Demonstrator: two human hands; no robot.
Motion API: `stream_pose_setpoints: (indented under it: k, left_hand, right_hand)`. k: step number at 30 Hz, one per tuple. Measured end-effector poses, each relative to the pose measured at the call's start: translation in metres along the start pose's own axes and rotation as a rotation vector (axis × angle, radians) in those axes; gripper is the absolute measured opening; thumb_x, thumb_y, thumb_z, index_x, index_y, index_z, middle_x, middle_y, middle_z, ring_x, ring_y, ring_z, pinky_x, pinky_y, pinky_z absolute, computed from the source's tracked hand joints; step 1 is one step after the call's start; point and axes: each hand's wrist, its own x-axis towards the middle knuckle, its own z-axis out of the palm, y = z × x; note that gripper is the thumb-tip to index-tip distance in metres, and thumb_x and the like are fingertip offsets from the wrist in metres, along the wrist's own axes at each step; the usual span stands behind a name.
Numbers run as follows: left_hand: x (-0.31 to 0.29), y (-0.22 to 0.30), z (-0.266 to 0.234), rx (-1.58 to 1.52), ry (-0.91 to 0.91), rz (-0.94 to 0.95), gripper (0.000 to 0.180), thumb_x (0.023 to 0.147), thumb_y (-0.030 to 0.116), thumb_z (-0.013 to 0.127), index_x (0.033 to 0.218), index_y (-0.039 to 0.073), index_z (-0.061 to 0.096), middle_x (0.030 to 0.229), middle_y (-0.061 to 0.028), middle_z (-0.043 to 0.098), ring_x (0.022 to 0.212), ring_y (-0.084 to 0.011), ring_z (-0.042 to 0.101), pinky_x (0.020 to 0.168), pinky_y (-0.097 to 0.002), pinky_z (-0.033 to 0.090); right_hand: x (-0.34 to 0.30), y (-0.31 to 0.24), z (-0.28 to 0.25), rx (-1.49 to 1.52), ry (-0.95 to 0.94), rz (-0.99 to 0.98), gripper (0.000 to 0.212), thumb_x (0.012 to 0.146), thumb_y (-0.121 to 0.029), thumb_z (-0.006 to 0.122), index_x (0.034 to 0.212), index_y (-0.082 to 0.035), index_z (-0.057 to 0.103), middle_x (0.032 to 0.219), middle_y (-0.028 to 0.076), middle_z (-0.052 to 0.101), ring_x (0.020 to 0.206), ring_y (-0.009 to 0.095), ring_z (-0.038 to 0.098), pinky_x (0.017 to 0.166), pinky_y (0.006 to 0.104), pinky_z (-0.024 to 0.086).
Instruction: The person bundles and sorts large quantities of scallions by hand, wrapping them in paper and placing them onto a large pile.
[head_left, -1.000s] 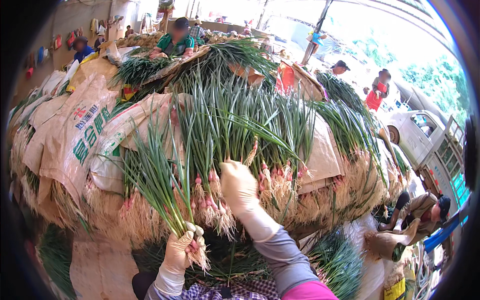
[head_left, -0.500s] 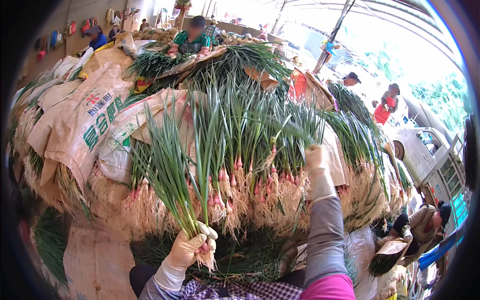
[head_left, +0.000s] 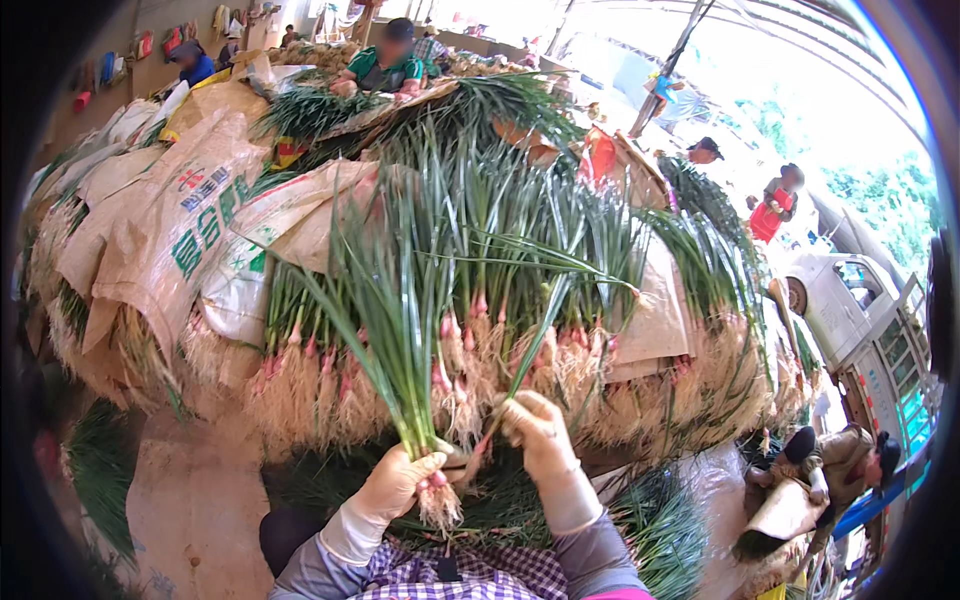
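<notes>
My gloved left hand (head_left: 402,482) is closed round a bunch of green garlic (head_left: 400,375), low on the stems. The long leaves fan upward, and pinkish bulbs with pale roots hang below the fingers. Just right of it, my gloved right hand (head_left: 535,425) pinches a thin green stalk (head_left: 530,355), whose leaf rises from the fingers and whose pale lower end points down toward the bunch. Both hands are over my lap, in front of a large heap of green garlic (head_left: 480,225) with its roots (head_left: 300,400) facing me. A loose stalk (head_left: 560,262) lies across the heap.
Woven sacks (head_left: 170,210) cover the heap's left side, and another sack piece (head_left: 650,310) lies on its right. Cut greens (head_left: 660,530) lie low at the right. A person (head_left: 385,70) works behind the heap; another person (head_left: 835,465) bends at the right near a truck (head_left: 850,290).
My right hand has come down and left from the heap to beside the bunch, now with a stalk in it. My left hand and its bunch have shifted slightly right.
</notes>
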Motion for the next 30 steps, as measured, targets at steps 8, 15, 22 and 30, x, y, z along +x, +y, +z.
stream_pose_setpoints:
  k: [8, 15, 22, 30]
  left_hand:
    - [0.006, -0.014, -0.011, 0.077, -0.124, -0.058, 0.013, 0.095, 0.009, 0.049, 0.103, 0.0, 0.052, 0.087, -0.0088, 0.058, 0.074, -0.0149, 0.06, 0.079, -0.0331, 0.054]
    - [-0.002, 0.002, -0.005, -0.508, -0.309, -0.038, 0.011, 0.095, 0.013, 0.047, 0.103, 0.007, 0.051, 0.074, 0.0003, 0.047, 0.061, -0.009, 0.048, 0.067, -0.031, 0.051]
    - [-0.035, 0.046, -0.024, -0.55, -0.367, 0.337, 0.018, 0.089, 0.012, 0.058, 0.105, 0.005, 0.054, 0.088, -0.0099, 0.057, 0.073, -0.0183, 0.062, 0.07, -0.0414, 0.057]
    - [0.005, 0.017, -0.024, -0.442, -0.153, 0.171, 0.024, 0.092, 0.006, 0.052, 0.116, 0.007, 0.048, 0.1, -0.0113, 0.058, 0.075, -0.0137, 0.058, 0.074, -0.0367, 0.057]
  right_hand:
    - [-0.029, 0.032, 0.04, 0.062, -0.174, 0.027, 0.012, 0.088, -0.006, 0.061, 0.097, 0.001, 0.059, 0.08, 0.002, 0.06, 0.073, 0.007, 0.055, 0.066, 0.0225, 0.045]
    - [-0.007, 0.051, 0.052, 0.046, 0.146, -0.223, 0.004, 0.09, -0.005, 0.057, 0.09, -0.001, 0.058, 0.08, 0.003, 0.064, 0.07, 0.008, 0.055, 0.063, 0.023, 0.044]
    - [0.054, -0.008, 0.021, -1.121, -0.089, -0.357, 0.023, 0.087, -0.025, 0.06, 0.09, -0.003, 0.067, 0.077, 0.017, 0.066, 0.073, 0.03, 0.066, 0.072, 0.0375, 0.052]
    - [0.194, -0.058, 0.004, -0.614, 0.539, -0.285, 0.03, 0.079, -0.016, 0.067, 0.099, 0.006, 0.063, 0.077, 0.011, 0.066, 0.063, 0.02, 0.061, 0.062, 0.0309, 0.049]
